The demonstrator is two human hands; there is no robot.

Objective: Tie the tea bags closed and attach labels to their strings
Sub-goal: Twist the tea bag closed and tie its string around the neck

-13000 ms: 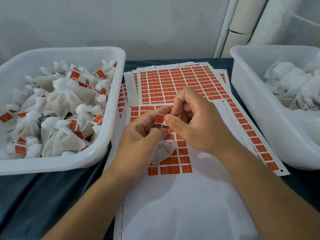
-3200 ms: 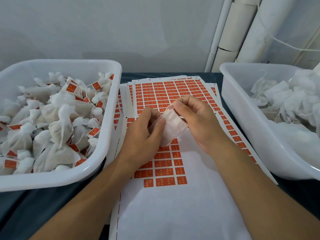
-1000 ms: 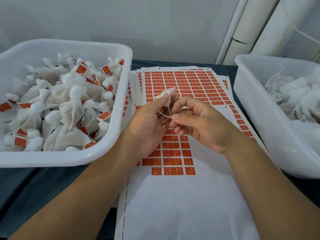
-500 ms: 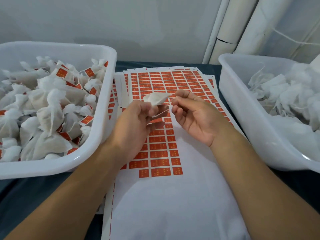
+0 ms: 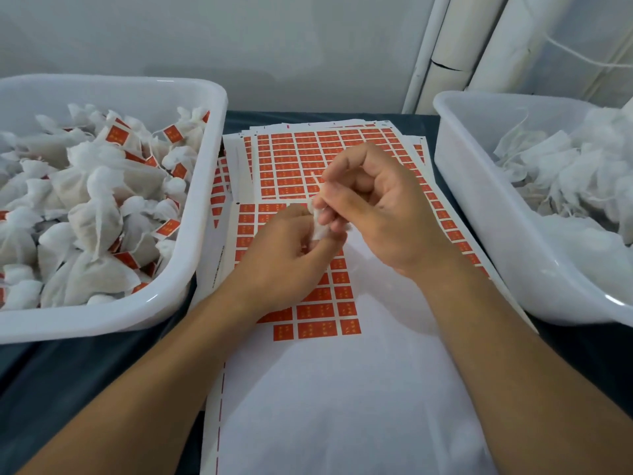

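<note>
A small white tea bag [image 5: 320,228] is bunched between my two hands above the label sheets. My left hand [image 5: 284,258] grips the bag's body from below, fingers curled round it. My right hand [image 5: 373,207] pinches the bag's white string [image 5: 317,181], which runs up from the bag's neck past its fingertips. Most of the bag is hidden by my fingers. Sheets of orange-red labels [image 5: 308,156] lie under both hands, the nearest one partly peeled bare.
A white tub [image 5: 205,186] at the left holds several tied tea bags with orange labels. A second white tub [image 5: 479,207] at the right holds several loose white bags and strings. Dark cloth covers the table; white pipes stand at the back right.
Both hands have come closer together and lower. The bag, held up flat by the left hand before, is now bunched between the fingers, and the right hand has taken the string.
</note>
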